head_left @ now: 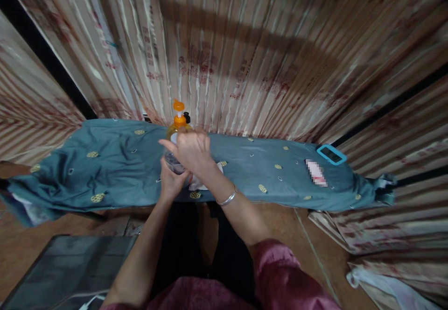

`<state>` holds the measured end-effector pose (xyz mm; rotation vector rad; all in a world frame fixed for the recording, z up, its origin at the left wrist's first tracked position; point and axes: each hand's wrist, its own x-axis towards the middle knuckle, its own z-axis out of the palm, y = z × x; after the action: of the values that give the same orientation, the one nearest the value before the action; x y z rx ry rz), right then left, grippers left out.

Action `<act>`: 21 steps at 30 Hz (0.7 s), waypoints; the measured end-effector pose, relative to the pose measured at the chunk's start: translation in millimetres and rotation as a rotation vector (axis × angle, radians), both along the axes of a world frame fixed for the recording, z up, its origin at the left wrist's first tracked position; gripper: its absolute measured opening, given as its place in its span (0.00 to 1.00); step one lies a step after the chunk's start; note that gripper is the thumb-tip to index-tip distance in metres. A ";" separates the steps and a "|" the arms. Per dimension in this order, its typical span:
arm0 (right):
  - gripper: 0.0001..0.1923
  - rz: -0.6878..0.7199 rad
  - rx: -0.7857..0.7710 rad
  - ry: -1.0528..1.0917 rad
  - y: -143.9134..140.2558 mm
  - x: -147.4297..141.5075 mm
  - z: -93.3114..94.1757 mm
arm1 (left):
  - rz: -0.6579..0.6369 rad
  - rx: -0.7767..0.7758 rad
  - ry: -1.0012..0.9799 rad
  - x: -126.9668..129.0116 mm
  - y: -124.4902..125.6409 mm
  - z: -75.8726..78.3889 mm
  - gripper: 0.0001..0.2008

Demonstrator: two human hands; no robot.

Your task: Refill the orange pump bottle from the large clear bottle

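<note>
Both hands, left hand (pixel 172 181) and right hand (pixel 191 150), grip the pump bottle (pixel 178 128) of orange liquid.

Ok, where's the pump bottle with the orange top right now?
In the head view, centre: the pump bottle stands on the teal cloth, just behind the right hand and left hand.

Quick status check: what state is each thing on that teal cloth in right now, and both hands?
Clear pump bottle with orange pump top: upright, partly hidden by the hands.
Left hand: wrapped around the bottle's base.
Right hand: over the bottle's body, wrist in a silver bangle.
Teal patterned cloth: spread out, wrinkled.
Blue-cased phone: lying flat, screen dark.
</note>
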<state>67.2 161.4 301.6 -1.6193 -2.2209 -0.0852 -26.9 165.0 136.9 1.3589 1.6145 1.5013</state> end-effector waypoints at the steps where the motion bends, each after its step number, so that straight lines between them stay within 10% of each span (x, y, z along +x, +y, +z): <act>1: 0.38 0.030 -0.011 -0.043 2.3 0.1 2.5 | 0.008 0.004 0.004 0.1 0.6 -0.3 0.42; 21: 0.27 0.339 -0.026 -0.346 21.5 26.6 30.9 | 0.030 -0.032 0.016 1.9 1.2 6.4 0.41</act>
<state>93.8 182.9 332.5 -1.2943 -2.7382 -0.2601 -25.0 166.2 143.2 1.3379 1.6692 1.4793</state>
